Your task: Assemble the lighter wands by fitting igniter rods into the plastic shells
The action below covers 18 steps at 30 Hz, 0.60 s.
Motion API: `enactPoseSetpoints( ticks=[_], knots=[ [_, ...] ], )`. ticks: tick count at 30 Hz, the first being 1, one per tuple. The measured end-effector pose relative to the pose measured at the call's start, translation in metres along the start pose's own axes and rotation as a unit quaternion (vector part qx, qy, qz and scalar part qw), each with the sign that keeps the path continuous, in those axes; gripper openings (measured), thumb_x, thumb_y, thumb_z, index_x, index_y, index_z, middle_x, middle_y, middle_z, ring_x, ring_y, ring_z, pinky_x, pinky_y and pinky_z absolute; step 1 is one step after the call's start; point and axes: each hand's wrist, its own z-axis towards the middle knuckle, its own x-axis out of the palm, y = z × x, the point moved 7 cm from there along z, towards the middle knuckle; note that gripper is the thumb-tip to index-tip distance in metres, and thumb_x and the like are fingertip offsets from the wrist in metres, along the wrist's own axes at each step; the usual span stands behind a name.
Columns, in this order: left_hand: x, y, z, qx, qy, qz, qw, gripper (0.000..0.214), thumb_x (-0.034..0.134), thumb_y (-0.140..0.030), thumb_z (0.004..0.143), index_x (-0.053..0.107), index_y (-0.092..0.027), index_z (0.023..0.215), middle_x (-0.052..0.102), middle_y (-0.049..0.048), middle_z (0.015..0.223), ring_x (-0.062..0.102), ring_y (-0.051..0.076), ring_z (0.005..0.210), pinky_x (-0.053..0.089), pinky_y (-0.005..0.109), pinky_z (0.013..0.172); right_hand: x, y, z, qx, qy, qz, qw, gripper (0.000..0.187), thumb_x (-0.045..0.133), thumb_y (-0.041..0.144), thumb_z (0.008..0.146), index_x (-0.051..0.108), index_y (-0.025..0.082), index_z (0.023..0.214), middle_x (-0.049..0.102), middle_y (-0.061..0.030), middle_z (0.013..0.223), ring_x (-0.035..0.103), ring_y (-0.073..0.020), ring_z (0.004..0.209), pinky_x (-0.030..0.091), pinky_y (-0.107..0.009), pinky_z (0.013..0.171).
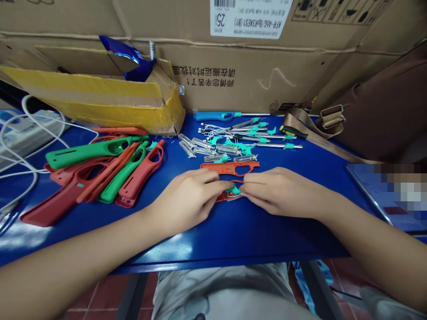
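Note:
Both my hands meet over an orange lighter shell half [223,197] near the table's front. My left hand [191,198] has its fingers closed on the shell's left part. The fingers of my right hand [280,191] are pinched together at its right end, beside a teal trigger [233,191] seated in the shell; what the fingertips hold there is hidden. Just beyond lies another orange shell half [227,168], inner side up. Behind it are several clear fuel tanks [202,143] and several metal lighter tubes [280,146] with teal triggers and white wires.
Red, green and orange lighter shells [133,178] are piled at left. A blue assembled lighter [216,116] lies at the back, near a yellow-taped carton [100,100]. To the right are a screwdriver [293,132], a brown strap [333,149] and a tablet-like device [370,191]. White cables [33,173] run at left.

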Motion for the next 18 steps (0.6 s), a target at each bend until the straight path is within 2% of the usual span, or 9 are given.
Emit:
enactPoseSetpoints(
  ticks=[3,10,15,18],
  knots=[
    [-0.0009,-0.0007,-0.0002,0.007,-0.006,0.017,1.000,0.032,0.054,-0.011,0.097,0.068,-0.019,0.125,0.073,0.0055,0.100,0.069,0.020,0.089,0.055,0.031,0.075,0.0003,0.0014,-0.0002,-0.013,-0.006,-0.026,1.000,0.028,0.043,0.019,0.104,0.065,0.016,0.088,0.064,-0.0034,0.081,0.054,-0.0148,0.067,0.034,-0.030,0.061],
    [-0.0004,-0.0002,0.0001,0.006,-0.022,0.008,1.000,0.032,0.053,-0.011,0.097,0.067,-0.015,0.125,0.074,0.0084,0.110,0.070,0.022,0.101,0.058,0.035,0.085,0.0000,0.0040,-0.0002,-0.032,-0.010,-0.061,0.998,0.031,0.041,0.018,0.105,0.065,0.015,0.085,0.065,-0.0034,0.079,0.053,-0.0149,0.065,0.033,-0.031,0.060],
    [-0.0001,-0.0005,-0.0012,0.000,-0.013,0.018,1.000,0.030,0.054,-0.011,0.097,0.071,-0.017,0.121,0.071,0.0055,0.095,0.068,0.020,0.086,0.055,0.031,0.072,-0.0006,0.0026,-0.0008,-0.025,-0.010,-0.033,0.999,0.031,0.042,0.018,0.105,0.068,0.015,0.088,0.065,-0.0039,0.080,0.054,-0.0149,0.067,0.035,-0.030,0.061],
    [0.0001,-0.0016,-0.0013,-0.003,-0.011,0.027,1.000,0.027,0.053,-0.013,0.099,0.074,-0.017,0.115,0.069,0.0047,0.089,0.066,0.019,0.082,0.054,0.030,0.070,-0.0004,0.0012,-0.0005,-0.005,0.004,-0.003,1.000,0.030,0.042,0.019,0.104,0.070,0.016,0.094,0.066,-0.0037,0.082,0.055,-0.0152,0.068,0.037,-0.029,0.063]
  ],
)
